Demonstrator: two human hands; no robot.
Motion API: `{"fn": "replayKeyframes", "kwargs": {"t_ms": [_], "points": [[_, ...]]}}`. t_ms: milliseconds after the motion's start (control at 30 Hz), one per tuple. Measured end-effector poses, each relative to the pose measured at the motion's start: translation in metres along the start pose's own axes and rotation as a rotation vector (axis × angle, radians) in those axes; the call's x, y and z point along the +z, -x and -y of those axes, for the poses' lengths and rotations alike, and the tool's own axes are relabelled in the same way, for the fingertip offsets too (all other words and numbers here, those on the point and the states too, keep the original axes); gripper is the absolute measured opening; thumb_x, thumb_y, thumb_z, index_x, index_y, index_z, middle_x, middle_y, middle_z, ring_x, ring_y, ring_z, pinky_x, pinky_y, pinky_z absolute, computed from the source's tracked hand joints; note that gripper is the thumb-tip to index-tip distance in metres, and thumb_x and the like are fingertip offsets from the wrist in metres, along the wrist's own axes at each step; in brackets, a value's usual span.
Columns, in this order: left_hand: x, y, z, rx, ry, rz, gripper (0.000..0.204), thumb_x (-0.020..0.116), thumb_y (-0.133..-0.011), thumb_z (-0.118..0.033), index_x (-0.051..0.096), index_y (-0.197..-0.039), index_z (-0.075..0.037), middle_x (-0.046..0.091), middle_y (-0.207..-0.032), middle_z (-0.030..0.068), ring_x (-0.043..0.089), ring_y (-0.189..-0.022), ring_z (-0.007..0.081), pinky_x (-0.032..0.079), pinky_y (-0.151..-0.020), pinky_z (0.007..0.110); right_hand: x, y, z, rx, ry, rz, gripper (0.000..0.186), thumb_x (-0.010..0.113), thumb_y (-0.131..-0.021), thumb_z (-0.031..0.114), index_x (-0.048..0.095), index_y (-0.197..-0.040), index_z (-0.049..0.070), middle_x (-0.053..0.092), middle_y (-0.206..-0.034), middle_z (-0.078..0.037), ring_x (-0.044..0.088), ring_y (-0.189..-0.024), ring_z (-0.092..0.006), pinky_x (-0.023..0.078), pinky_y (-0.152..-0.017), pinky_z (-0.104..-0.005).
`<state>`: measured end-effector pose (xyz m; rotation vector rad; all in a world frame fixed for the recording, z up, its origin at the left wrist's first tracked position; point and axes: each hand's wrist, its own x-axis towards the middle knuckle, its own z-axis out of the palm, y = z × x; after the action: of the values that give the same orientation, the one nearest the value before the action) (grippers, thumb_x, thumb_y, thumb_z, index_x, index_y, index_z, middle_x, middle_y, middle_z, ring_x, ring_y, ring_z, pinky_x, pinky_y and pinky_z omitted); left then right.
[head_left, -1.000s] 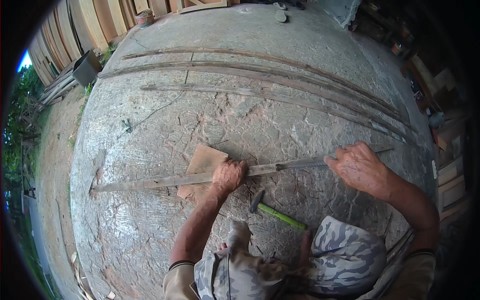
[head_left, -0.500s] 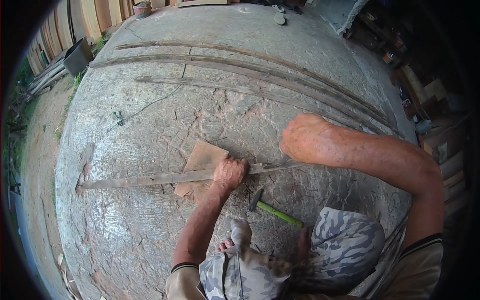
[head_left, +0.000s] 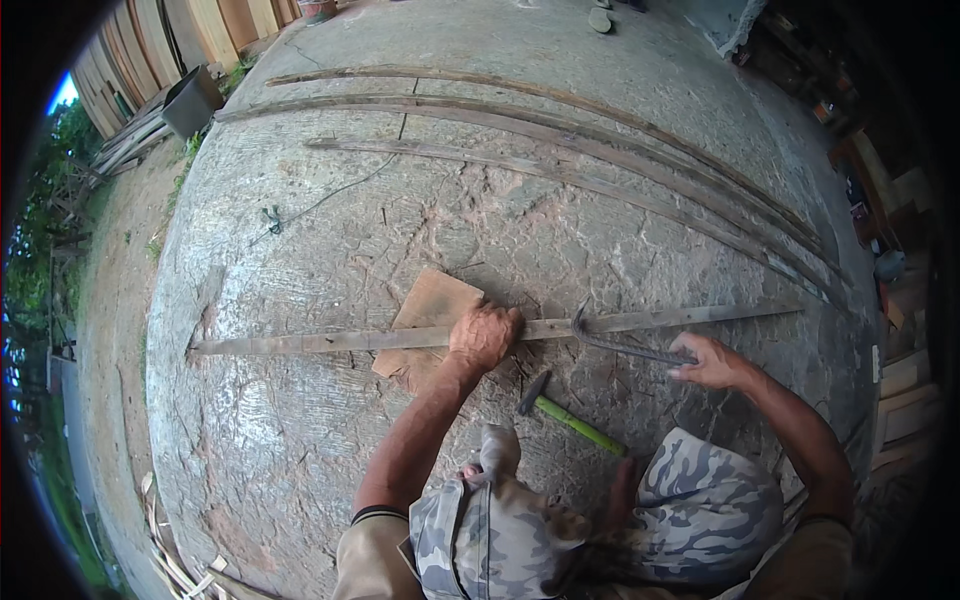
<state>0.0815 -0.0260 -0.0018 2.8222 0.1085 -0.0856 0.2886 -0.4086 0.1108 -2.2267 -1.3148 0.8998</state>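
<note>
**Right hand (head_left: 708, 361) on the bar (head_left: 635, 350), left hand (head_left: 485, 335) on the strip (head_left: 310, 343)**

Thumb and fingers of the right hand close around the near end of a dark metal bar, whose hooked tip reaches to the strip; whether the two touch cannot be told. The hold at the far end from the hook seems to suit leverage. The left hand is folded down over the strip near its middle, apparently to steady it, though how far the fingers wrap beneath is hidden. The long wooden strip lies crosswise before the person, over a flat board (head_left: 438, 292) that likely props it off the concrete floor (head_left: 270, 430). A green-handled hammer (head_left: 575, 422) rests just below, probably kept within easy reach. Beyond, more strips (head_left: 600, 185) lie roughly side by side, perhaps set apart to leave working room, near a thin cord (head_left: 345, 195).
</note>
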Motion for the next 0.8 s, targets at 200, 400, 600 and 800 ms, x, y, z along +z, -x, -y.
{"fn": "replayKeyframes", "kwargs": {"t_ms": [200,400,600,800], "points": [[0.021,-0.001,-0.011,0.014,0.013,-0.073,0.02,0.055,-0.097,-0.025,0.064,-0.1,-0.007,0.073,-0.091,0.0167,0.07,-0.098,0.0341,0.047,-0.096,0.045,0.047,0.035,0.03,0.579,-1.093,0.393,0.036,0.057,-0.109,0.038,0.062,-0.11,0.003,0.053,-0.064,0.0,0.047,-0.046,-0.0105,0.038,-0.042,-0.0273],[0.019,-0.028,-0.052,0.108,-0.006,0.017,0.031,0.058,-0.099,-0.026,0.067,-0.122,-0.008,0.07,-0.12,0.0119,0.063,-0.121,0.0295,0.042,-0.109,0.046,0.02,0.07,0.056,0.511,-0.874,0.362,0.044,0.053,-0.11,0.036,0.07,-0.119,-0.004,0.072,-0.086,-0.008,0.067,-0.075,-0.014,0.053,-0.068,-0.0303],[-0.019,0.063,-0.004,-0.131,0.108,-0.607,0.048,0.068,-0.098,-0.042,0.064,-0.138,-0.016,0.057,-0.148,0.0107,0.049,-0.14,0.0337,0.026,-0.123,0.056,0.004,0.063,0.116,0.243,-0.077,0.111,0.03,0.064,-0.104,0.028,0.07,-0.116,0.001,0.071,-0.088,-0.011,0.068,-0.084,-0.0149,0.053,-0.077,-0.0334],[-0.061,0.197,0.168,-0.952,-0.15,-0.343,0.047,0.048,-0.109,-0.045,0.077,-0.104,-0.008,0.074,-0.113,0.0102,0.061,-0.123,0.0291,0.026,-0.121,0.055,0.009,0.035,0.094,0.492,-0.558,0.407,0.042,0.054,-0.11,0.039,0.068,-0.103,0.0,0.064,-0.076,-0.002,0.059,-0.068,-0.0117,0.046,-0.062,-0.0306]]}}
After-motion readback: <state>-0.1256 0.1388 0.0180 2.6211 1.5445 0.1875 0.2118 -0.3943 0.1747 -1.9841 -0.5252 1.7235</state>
